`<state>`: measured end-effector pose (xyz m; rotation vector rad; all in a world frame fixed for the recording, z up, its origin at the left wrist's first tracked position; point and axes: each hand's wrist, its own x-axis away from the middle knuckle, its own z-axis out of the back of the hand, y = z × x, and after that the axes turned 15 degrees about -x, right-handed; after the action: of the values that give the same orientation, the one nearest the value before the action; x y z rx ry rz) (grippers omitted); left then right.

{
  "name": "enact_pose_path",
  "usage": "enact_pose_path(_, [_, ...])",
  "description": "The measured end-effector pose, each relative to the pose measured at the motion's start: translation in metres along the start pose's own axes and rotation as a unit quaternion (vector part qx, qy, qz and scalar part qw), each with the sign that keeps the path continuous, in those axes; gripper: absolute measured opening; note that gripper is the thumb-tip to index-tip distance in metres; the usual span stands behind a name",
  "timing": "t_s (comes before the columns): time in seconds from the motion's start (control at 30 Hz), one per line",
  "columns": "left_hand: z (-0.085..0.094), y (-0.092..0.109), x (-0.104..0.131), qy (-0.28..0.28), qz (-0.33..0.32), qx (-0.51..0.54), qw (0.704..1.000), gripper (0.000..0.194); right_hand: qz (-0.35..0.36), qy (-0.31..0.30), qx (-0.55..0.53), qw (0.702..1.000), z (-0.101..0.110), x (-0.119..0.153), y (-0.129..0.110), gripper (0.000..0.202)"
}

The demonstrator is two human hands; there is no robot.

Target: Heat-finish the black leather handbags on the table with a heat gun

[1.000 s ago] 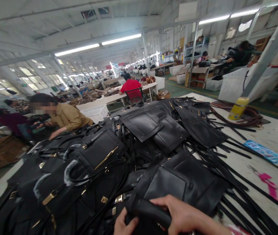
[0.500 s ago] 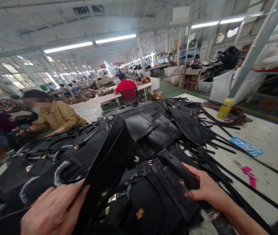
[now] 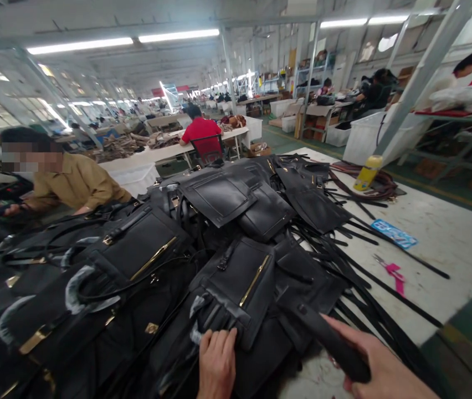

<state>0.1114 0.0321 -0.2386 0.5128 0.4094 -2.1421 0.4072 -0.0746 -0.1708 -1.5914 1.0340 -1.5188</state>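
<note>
Across the back, a long white-framed workshop hall (image 3: 261, 55) under strip lights. In front, a broad, pale, scuffed worktable (image 3: 464, 238), largely hidden beneath a wide heap of black leather bags and panels (image 3: 219, 194). Past its left edge, leaning in, a person in a tan shirt (image 3: 86, 177); farther back, seated and facing away, a person in a red shirt (image 3: 200, 130). On the near side of the heap, lying face up just ahead of the left hand, a black leather bag with a slanting gold-coloured zip (image 3: 227, 271). To its right, long, narrow black leather straps (image 3: 338, 260), fanned over the table. Nearest the camera, the right hand (image 3: 385, 360), closed around a tubular black handle (image 3: 327, 332); unclear whether joined to the leather at its far end. The left hand (image 3: 218, 360), fingers bent against the bag's lower edge beside plastic-wrapped parts, thumb hidden; impossible to say whether gripping. Farther right, a yellow bottle (image 3: 368, 173), a blue-and-white printed packet (image 3: 394, 234) and, smallest, a metal-tipped cutting tool with pink wrapping (image 3: 391, 271).
</note>
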Motion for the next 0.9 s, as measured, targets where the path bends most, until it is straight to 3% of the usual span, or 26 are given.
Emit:
enact_pose_path(0.13, [0.008, -0.004, 0.002, -0.009, 0.009, 0.033, 0.999, 0.025, 0.014, -0.079, 0.008, 0.997, -0.032, -0.007, -0.01, 0.082])
enact_pose_path(0.27, [0.003, -0.002, 0.008, -0.001, 0.015, 0.025, 1.0, 0.026, 0.023, -0.131, 0.031, 0.991, -0.064, -0.023, -0.016, 0.08])
enact_pose_path(0.43, [-0.003, -0.006, 0.017, 0.007, -0.006, 0.02, 1.0, 0.029, 0.069, -0.183, -0.036, 0.98, -0.094, -0.055, -0.02, 0.083])
enact_pose_path(0.53, [-0.005, -0.01, 0.022, 0.014, -0.017, 0.011, 1.0, 0.03, 0.089, -0.117, -0.078, 0.986, -0.088, -0.065, -0.027, 0.085])
enact_pose_path(0.63, [-0.009, -0.013, 0.027, 0.04, -0.014, -0.004, 0.999, 0.03, 0.068, -0.062, -0.093, 0.991, -0.065, -0.066, -0.033, 0.087])
enact_pose_path(0.77, [-0.011, -0.013, 0.028, 0.044, -0.018, -0.023, 0.999, 0.028, -0.01, -0.12, -0.059, 0.991, -0.05, -0.072, -0.031, 0.089])
enact_pose_path(0.9, [-0.008, -0.016, 0.024, 0.035, -0.036, -0.041, 0.998, 0.028, -0.011, -0.176, -0.056, 0.983, -0.074, -0.089, -0.025, 0.088])
